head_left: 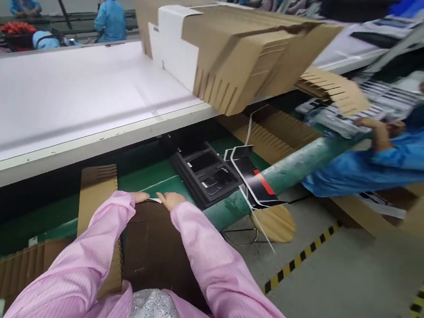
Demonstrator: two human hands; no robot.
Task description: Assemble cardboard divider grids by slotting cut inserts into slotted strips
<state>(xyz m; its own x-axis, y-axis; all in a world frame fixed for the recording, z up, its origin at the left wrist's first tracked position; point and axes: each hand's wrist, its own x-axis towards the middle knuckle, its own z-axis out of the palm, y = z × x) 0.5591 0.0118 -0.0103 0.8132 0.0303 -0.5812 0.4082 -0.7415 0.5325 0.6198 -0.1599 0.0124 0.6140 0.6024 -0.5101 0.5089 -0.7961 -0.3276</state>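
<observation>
Both my arms, in pink sleeves, reach forward over a brown cardboard box (152,245) on the green belt. My left hand (139,197) and my right hand (169,199) rest close together on the box's far edge, fingers flat against it. A slotted cardboard divider (97,185) stands just left of my left arm. Beyond my hands lies a black plastic tray (204,171) with compartments.
A white shelf (66,101) above the belt carries a stack of slotted cardboard (235,51). A person in blue (394,153) works at the right. Black packaging (259,184) hangs over the green bench edge. Hazard tape (301,256) marks the grey floor.
</observation>
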